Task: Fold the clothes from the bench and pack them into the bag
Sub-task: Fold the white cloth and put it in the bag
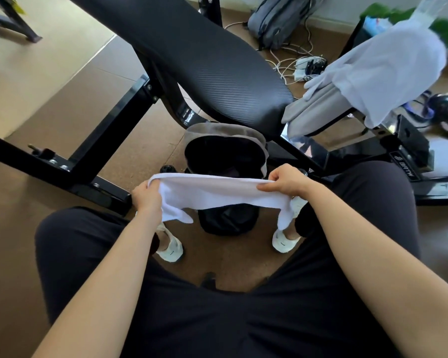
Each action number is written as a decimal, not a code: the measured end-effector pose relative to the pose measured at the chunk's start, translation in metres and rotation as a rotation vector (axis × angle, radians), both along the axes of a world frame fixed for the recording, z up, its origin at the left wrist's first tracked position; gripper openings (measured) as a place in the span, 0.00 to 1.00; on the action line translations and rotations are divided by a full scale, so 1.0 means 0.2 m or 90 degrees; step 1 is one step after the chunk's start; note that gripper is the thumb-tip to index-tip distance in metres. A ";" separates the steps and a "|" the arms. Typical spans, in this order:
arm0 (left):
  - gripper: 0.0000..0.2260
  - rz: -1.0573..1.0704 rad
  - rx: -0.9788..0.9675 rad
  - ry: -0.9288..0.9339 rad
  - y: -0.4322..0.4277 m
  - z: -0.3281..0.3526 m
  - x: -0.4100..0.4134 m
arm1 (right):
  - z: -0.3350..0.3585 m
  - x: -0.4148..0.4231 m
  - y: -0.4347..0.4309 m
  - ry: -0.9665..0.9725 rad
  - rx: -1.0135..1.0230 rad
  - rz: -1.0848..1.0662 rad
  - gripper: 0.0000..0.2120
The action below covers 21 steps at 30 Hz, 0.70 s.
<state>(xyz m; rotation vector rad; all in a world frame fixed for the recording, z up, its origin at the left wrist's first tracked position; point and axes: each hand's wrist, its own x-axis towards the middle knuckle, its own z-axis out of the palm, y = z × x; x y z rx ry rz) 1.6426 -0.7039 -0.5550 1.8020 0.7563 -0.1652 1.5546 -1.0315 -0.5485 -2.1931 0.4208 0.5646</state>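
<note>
A white garment [217, 193] is stretched flat between my two hands, just above the open black bag [224, 156] standing on the floor between my feet. My left hand [146, 200] grips its left end and my right hand [286, 180] pinches its right end. Both loose ends hang down. The black padded bench [204, 63] slopes across the view behind the bag. On its right end lie a grey garment [313, 112] and a white garment [388, 71] draped over it.
The bench's black steel frame [109, 127] spreads across the brown floor to the left and right. A grey backpack [277, 19] and tangled cables with a power strip [305, 67] lie behind the bench. My knees flank the bag.
</note>
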 end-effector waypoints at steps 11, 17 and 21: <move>0.03 0.249 -0.118 -0.014 0.11 0.02 0.05 | -0.06 0.00 -0.06 0.016 -0.147 -0.275 0.26; 0.18 0.179 -0.254 0.038 0.06 -0.01 0.07 | -0.11 0.05 -0.06 -0.014 0.090 -0.503 0.22; 0.15 0.079 -0.291 0.157 0.03 0.00 0.06 | -0.09 0.06 -0.07 -0.042 0.181 -0.544 0.23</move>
